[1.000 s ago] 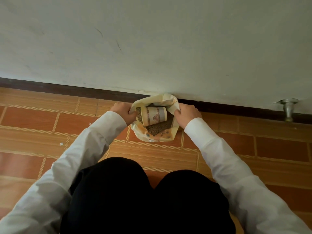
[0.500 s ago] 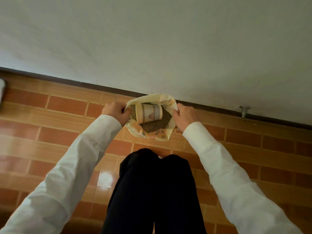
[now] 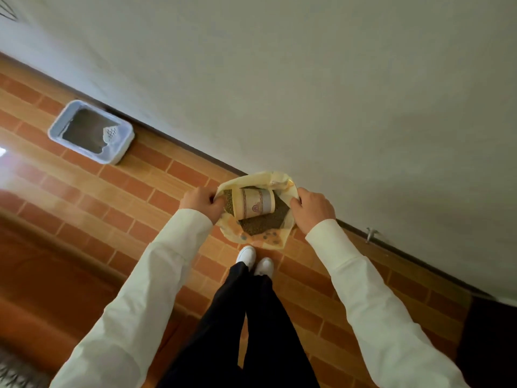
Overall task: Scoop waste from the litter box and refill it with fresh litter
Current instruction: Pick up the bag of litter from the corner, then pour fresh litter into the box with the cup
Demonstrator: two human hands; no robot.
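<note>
You're gripping the litter bag (image 3: 256, 236) rim, left hand (image 3: 202, 202) and right hand (image 3: 312, 210) fingers curled. Refill step; next, carry to litter box (image 3: 91, 132) at 10 o'clock.

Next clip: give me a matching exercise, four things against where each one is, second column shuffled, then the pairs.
Things:
1. paper cup
2. litter box
3. left hand
4. right hand

Places:
A. grips the bag's right edge
B. on the floor by the wall, far left
C. lying on the litter inside the bag
D. grips the bag's left edge

Pairs: 1-C, 2-B, 3-D, 4-A
</note>
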